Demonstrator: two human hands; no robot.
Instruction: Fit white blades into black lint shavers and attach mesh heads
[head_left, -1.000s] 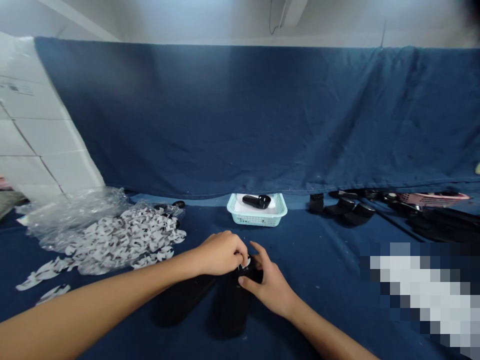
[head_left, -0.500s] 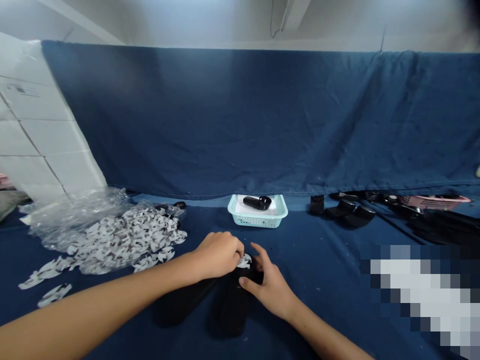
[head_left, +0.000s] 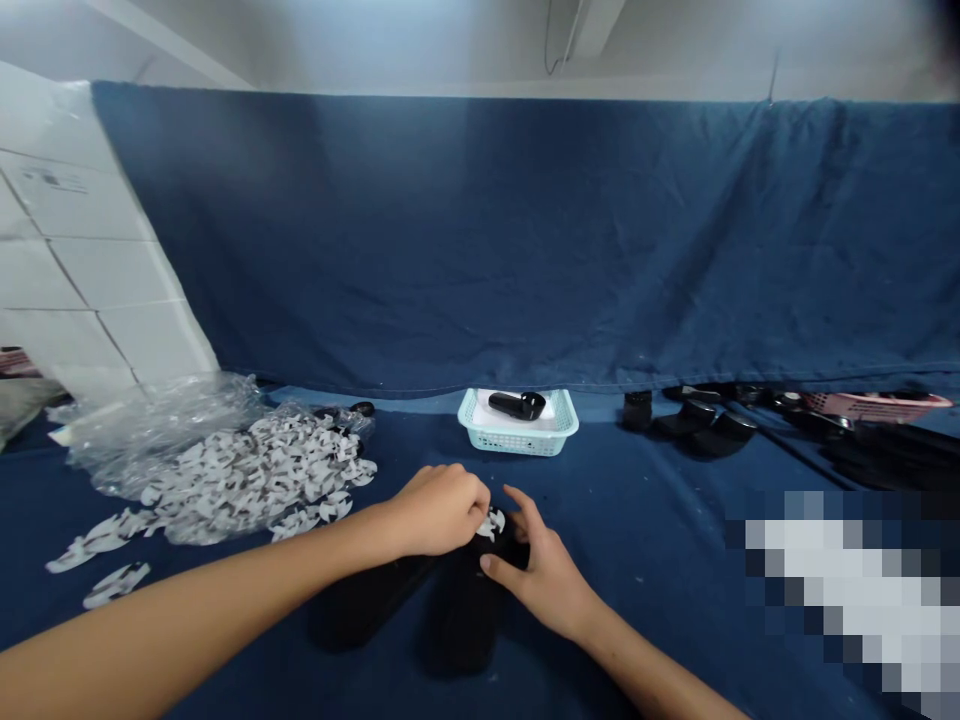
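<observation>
Two long black handle-shaped parts lie side by side on the blue cloth. My left hand point(head_left: 448, 510) is closed, its fingertips at a small white-and-grey plastic piece point(head_left: 492, 524) on the far end of the nearer-right black handle-shaped part point(head_left: 463, 620). Its grip is partly hidden by the knuckles. My right hand point(head_left: 546, 570) curves around the same end from the right, with thumb and other fingers on either side and the index finger raised. Beneath my left forearm lies the second black handle-shaped part point(head_left: 375, 605).
At left, a heap of white-and-grey plastic pieces point(head_left: 255, 480) lies beside crumpled clear plastic point(head_left: 165, 420). A light-blue basket point(head_left: 517, 441) holding a black device point(head_left: 517, 404) stands ahead. Black parts point(head_left: 712, 432) and a pink basket point(head_left: 877, 407) lie at right, near a blurred-out patch.
The view has shifted slightly, so everything sits a little further right. Both hands keep the same pose at the black part's end; the white piece looks slightly turned.
</observation>
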